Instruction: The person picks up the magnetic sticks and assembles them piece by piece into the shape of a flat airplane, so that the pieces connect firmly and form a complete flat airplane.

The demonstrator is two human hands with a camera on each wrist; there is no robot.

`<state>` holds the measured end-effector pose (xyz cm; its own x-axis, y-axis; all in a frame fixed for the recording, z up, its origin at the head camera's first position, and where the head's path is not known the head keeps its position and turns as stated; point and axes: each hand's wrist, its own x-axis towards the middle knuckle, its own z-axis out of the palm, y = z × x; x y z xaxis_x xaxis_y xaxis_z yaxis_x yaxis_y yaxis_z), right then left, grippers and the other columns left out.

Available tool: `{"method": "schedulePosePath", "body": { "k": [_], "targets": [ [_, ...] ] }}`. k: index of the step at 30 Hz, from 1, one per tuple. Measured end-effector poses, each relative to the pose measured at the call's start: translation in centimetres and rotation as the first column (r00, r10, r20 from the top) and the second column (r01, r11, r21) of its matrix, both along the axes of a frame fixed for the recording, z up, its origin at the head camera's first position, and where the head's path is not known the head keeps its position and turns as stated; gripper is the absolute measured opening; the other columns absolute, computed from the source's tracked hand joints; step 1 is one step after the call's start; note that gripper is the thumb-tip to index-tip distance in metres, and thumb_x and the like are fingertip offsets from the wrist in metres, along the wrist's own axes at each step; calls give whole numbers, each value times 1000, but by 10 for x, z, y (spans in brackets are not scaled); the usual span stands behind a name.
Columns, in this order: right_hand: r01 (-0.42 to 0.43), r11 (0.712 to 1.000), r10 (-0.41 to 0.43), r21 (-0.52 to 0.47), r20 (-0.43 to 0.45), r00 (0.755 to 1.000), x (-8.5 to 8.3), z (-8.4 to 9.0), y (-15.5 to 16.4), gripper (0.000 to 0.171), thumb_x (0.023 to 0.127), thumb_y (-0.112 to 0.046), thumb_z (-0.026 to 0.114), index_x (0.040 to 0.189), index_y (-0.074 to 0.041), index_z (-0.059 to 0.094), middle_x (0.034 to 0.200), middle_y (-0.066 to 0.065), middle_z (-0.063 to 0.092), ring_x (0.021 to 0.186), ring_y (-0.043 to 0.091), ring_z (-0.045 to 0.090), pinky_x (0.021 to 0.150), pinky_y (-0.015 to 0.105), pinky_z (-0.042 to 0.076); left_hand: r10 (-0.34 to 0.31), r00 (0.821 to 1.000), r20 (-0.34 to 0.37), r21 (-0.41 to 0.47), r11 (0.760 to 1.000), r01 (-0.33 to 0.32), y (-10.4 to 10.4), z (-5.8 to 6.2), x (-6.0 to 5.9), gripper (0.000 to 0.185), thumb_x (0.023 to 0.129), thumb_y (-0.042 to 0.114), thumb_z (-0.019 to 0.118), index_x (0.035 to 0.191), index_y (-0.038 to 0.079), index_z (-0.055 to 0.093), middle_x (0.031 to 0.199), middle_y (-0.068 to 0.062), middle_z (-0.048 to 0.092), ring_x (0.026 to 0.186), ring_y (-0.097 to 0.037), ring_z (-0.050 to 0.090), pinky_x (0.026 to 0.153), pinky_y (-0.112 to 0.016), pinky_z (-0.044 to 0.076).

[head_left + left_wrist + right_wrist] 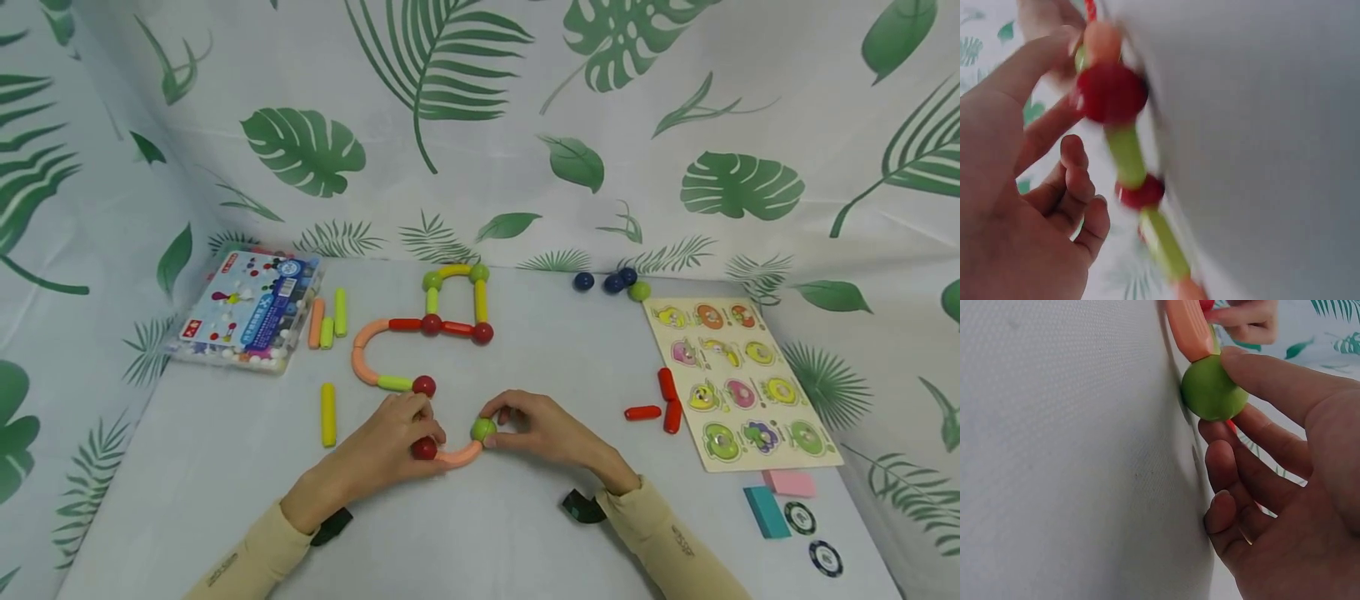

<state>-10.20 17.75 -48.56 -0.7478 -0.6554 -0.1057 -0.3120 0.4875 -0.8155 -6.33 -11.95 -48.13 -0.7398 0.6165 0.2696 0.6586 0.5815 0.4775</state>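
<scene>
1. White cloth-covered table, backed by a leaf-printed curtain; every item below lies on it.
2. Wooden fruit puzzle board, at the right side, bearing rows of coloured fruit pieces.
3. Clear plastic toy box, far left, with a printed lid.
4. Built chain of rods and balls, centre back: a yellow-green arch on a red bar, then a peach curve that ends at a red ball just above the left hand.
5. Left hand, fingers curled, pinching the red ball at the left end of the peach curved rod; in the left wrist view the ball sits at the fingertips, blurred.
6. Right hand, thumb and forefinger pinching the green ball at the rod's right end; in the right wrist view the ball meets the rod, other fingers loosely bent.
7. Loose red rods, three, just left of the puzzle board.
8. Loose yellow rod, left of the left hand; three more rods lie beside the box.
9. Loose balls, three dark blue and one green, at the back.
10. Teal block, pink block and two round chips, near right corner.
</scene>
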Motion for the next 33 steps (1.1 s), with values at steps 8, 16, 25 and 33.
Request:
{"method": "schedulePosePath", "body": {
  "k": [8,16,25,33],
  "targets": [
    [2,1000,-2,8,22,1000,-1,0,2,34,89,-41,78,119,-30,67,107,-13,66,100,14,59,90,31,46,430,903,1,-26,902,-430,-65,19,-14,23,86,29,83,83,10,70,78,-2,56,76,-16,47,70,-32,39],
    [31,999,-31,16,21,999,-2,-1,6,32,90,-40,77,118,-29,68,107,-12,67,98,14,59,85,30,48,604,704,374,-209,794,-571,-98,20,-14,36,92,33,74,74,3,66,68,-6,59,62,-19,52,56,-30,39],
    [70,997,-70,28,10,997,-3,3,17,32,91,-41,75,119,-26,69,104,-10,66,94,13,59,83,28,48,592,666,454,-211,798,-565,-82,21,-20,39,96,30,67,66,7,59,61,1,45,56,-16,44,52,-28,32],
    [76,997,-76,-1,-33,997,-6,-1,24,30,92,-35,76,118,-21,70,104,-10,67,92,14,60,81,26,49,477,722,502,-90,858,-505,-16,52,-52,37,97,35,66,75,5,66,61,-1,49,57,-18,49,54,-28,36]
  ]
}}
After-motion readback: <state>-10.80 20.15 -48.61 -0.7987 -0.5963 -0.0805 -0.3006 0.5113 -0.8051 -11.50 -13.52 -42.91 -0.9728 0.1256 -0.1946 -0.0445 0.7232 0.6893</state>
